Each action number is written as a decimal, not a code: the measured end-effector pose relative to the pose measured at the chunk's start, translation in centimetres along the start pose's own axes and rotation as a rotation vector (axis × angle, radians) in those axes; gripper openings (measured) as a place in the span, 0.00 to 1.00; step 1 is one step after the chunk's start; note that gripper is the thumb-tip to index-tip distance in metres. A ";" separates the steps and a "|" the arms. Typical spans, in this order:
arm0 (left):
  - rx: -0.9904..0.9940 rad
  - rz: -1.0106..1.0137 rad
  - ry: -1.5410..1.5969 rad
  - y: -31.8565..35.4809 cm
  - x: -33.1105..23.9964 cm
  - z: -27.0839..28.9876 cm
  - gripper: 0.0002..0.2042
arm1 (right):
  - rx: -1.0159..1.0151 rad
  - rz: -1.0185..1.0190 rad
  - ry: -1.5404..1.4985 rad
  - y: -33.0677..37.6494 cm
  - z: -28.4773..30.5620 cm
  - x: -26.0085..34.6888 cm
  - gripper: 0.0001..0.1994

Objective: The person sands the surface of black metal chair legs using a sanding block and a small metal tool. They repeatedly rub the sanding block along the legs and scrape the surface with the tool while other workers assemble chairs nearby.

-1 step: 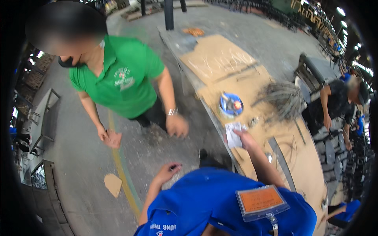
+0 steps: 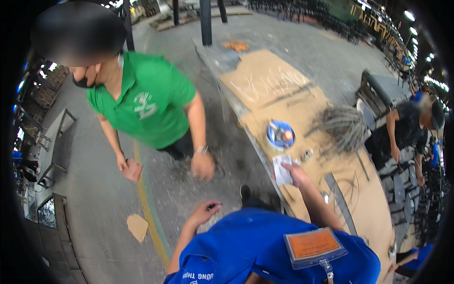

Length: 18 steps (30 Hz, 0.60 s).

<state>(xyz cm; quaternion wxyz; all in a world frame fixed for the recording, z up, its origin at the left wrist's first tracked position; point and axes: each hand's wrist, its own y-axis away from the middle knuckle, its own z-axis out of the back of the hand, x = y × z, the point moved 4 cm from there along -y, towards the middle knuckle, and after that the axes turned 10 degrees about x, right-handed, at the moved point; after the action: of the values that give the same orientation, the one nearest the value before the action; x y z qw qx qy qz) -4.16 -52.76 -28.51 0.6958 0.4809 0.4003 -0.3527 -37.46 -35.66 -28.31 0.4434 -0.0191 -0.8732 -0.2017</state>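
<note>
My right hand [image 2: 299,175] grips a folded white paper [image 2: 283,169] with print on it, above the near-left edge of a long work table [image 2: 302,105]. Lower and further left, beside my body, my left hand [image 2: 204,212] is curled. A small dark thing shows at its fingertips, too small to name. Facing me at the left is a person in a green shirt [image 2: 142,104] who holds a pinkish-brown piece of paper or card [image 2: 133,170] in one hand. That person's other hand [image 2: 203,165] is blurred and carries nothing I can make out.
Brown board covers the table, which bears a blue round container [image 2: 280,135] with small items, a bundle of grey strips [image 2: 341,124] and a long flat grey strip [image 2: 341,201]. Another worker in black [image 2: 405,125] stands across it. A scrap of board [image 2: 137,227] lies on the floor.
The green-shirted person's free hand has swung slightly down and left. The whole view has shifted a little; my hands keep nearly the same pose, the paper still in my right.
</note>
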 end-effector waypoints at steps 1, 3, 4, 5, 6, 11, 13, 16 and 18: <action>0.020 0.001 -0.008 -1.2 -0.9 0.5 0.14 | -0.012 0.020 0.039 -1.2 0.2 0.7 0.17; 0.026 -0.068 -0.027 -3.7 -3.3 2.3 0.14 | -0.075 -0.006 0.030 -3.3 1.4 1.7 0.17; 0.031 -0.053 -0.052 -4.8 -4.5 3.1 0.14 | -0.075 -0.020 -0.012 -4.5 2.0 2.3 0.17; 0.017 -0.130 -0.075 -5.9 -6.2 4.2 0.14 | -0.074 0.005 -0.004 -5.8 2.6 3.2 0.17; 0.001 -0.177 -0.108 -7.3 -8.1 5.8 0.14 | -0.046 0.016 -0.028 -7.4 3.1 4.3 0.17; -0.228 -0.398 -0.145 -14.3 -19.5 16.1 0.14 | 0.018 0.139 0.017 -15.9 4.2 10.3 0.17; -0.391 -0.526 -0.346 -17.3 -24.5 20.0 0.18 | -0.028 0.120 0.066 -18.7 4.4 11.9 0.16; -0.735 -0.585 -0.302 -22.7 -30.1 25.0 0.31 | 0.068 0.120 0.107 -22.2 3.9 13.7 0.16; -1.019 -0.616 -0.374 -26.1 -33.4 28.2 0.37 | 0.062 0.102 0.159 -24.3 3.8 14.4 0.16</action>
<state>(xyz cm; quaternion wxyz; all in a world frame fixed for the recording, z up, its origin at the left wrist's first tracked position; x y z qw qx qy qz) -35.24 -83.56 -2.58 0.7626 -0.1190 0.5099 -0.3799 -54.25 -58.67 -27.15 0.5212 -0.0337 -0.8390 -0.1527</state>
